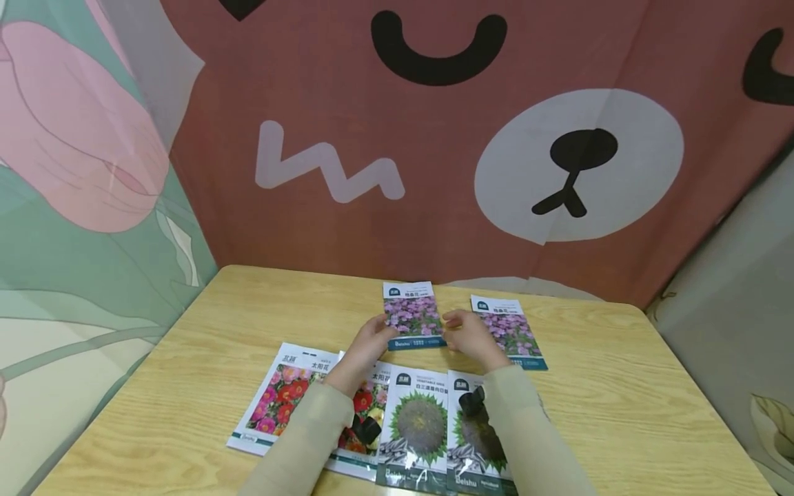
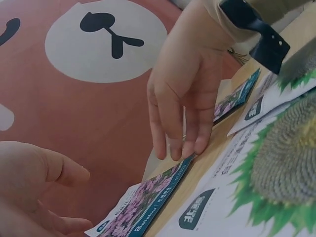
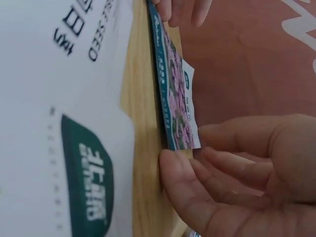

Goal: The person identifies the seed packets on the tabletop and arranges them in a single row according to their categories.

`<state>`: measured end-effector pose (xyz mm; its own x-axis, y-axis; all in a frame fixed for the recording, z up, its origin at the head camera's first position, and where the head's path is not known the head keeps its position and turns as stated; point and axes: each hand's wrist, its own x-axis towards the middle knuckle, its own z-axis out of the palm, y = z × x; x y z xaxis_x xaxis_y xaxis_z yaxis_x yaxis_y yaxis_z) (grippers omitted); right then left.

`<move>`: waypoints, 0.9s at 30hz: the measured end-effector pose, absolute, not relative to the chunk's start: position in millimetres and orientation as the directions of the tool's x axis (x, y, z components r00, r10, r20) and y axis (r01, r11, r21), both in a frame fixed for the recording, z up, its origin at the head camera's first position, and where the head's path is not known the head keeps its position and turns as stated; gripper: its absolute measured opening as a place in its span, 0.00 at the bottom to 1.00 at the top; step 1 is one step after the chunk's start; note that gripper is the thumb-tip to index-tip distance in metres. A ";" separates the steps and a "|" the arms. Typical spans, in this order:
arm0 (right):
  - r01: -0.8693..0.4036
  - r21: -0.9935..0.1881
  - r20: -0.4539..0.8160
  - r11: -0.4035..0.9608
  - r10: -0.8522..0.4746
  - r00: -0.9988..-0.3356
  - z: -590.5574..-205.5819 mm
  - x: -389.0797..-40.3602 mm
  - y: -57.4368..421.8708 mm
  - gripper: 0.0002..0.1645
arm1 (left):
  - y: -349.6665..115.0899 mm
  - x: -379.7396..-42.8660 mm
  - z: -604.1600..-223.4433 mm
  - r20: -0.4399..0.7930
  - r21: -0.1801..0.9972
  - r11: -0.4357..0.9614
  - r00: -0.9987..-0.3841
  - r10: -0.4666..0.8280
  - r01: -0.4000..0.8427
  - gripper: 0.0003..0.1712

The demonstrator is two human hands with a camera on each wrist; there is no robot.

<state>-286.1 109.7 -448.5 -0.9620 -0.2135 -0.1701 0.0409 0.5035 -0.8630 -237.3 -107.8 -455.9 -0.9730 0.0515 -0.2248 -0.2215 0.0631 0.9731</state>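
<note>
A seed packet with pink-purple flowers (image 1: 412, 318) lies near the table's back edge, between the two hands. My left hand (image 1: 371, 339) is at its left side, thumb and fingers apart, with fingertips right at the packet's edge in the left wrist view. On the other side, my right hand (image 1: 468, 336) has loosely bent fingers beside the lower right corner. In the right wrist view the thumb (image 3: 178, 170) and forefinger stand apart close to the packet's end. A matching purple-flower packet (image 1: 510, 331) lies to the right, partly hidden behind the right hand.
Nearer the person, a row holds two red-and-pink flower packets, one at the left (image 1: 279, 399) and one (image 1: 366, 455) partly under the left forearm. Beside them are two sunflower packets, the left one (image 1: 418, 420) overlapping its neighbour (image 1: 474, 475). A bear-print cloth (image 1: 322, 234) hangs behind the table (image 1: 620, 399).
</note>
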 end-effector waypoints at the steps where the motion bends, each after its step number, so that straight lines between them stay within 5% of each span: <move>1: 0.044 -0.866 -0.170 0.498 -0.211 -0.963 -449.4 -286.4 109.3 0.26 | -107.9 -237.5 -456.0 -0.225 0.973 0.059 -0.973 0.049 -0.222 0.40; 11: 0.137 -0.898 -0.219 0.417 -0.156 -0.963 -455.5 -289.9 112.1 0.23 | -106.6 -238.4 -455.7 -0.237 0.971 -0.021 -0.971 0.013 -0.237 0.38; 27: 0.136 -0.928 -0.228 0.347 -0.241 -0.943 -457.6 -282.8 127.6 0.29 | -108.6 -241.8 -454.1 -0.179 0.977 -0.121 -0.984 -0.026 -0.174 0.31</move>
